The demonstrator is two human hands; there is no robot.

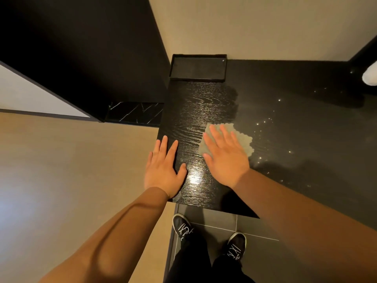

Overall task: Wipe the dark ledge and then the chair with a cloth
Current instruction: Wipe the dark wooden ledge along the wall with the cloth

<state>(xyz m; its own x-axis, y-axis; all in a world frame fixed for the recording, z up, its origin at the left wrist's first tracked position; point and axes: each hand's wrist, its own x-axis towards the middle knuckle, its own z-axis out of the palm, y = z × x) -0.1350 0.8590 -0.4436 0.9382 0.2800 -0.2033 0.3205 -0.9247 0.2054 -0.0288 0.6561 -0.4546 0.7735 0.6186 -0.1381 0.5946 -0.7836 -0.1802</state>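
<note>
Two flat hands, fingers (164, 145) straight: right hand (224, 158) pressing pale grey nubby cloth (243, 139) onto glossy black wood-grain ledge (193, 111), left hand (163, 170) at its edge. Probably soft, limp, light; best pinned flat from above.

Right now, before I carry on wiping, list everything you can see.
ledge: one, black wood grain, centre, runs to the far wall
cloth: one, pale grey, on the ledge, partly under the right hand
tray: one, black, far end of the ledge, against the wall
marble strip: one, black with white veins, left of the ledge
specks: many, bright, on the dark surface right of the cloth
white object: one, right edge, cut off, cannot tell what
wall: beige, behind the tray
tiles: grey, floor below the ledge's near end
shoes: two, black with white laces, on the tiles
left hand: flat on the ledge's left edge
right hand: flat on the cloth
</note>
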